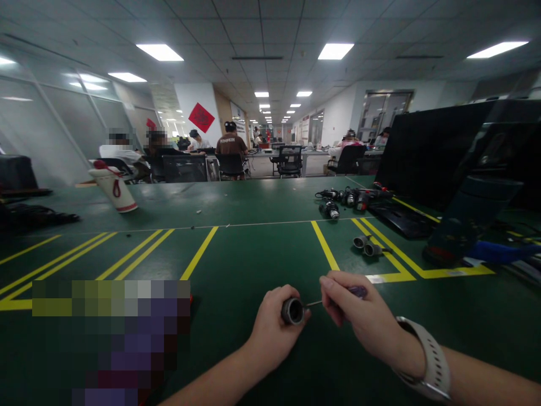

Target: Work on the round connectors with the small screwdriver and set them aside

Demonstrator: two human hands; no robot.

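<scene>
My left hand (273, 328) is closed around a small dark cylindrical metal part (293, 310) with its round open end facing me. My right hand (359, 316), with a pale watch band on the wrist, pinches a thin tool with a purple handle (358, 291). The tool's metal tip reaches the rim of the cylinder. Both hands hover low over the green table (253, 248) near its front edge.
Two more small cylinders (367, 245) lie by the yellow lines. A cluster of dark parts (349, 198) sits further back right, beside a black monitor (426, 149) and keyboard (399, 219). A white cup (114, 190) stands at the left. Several people sit at desks behind.
</scene>
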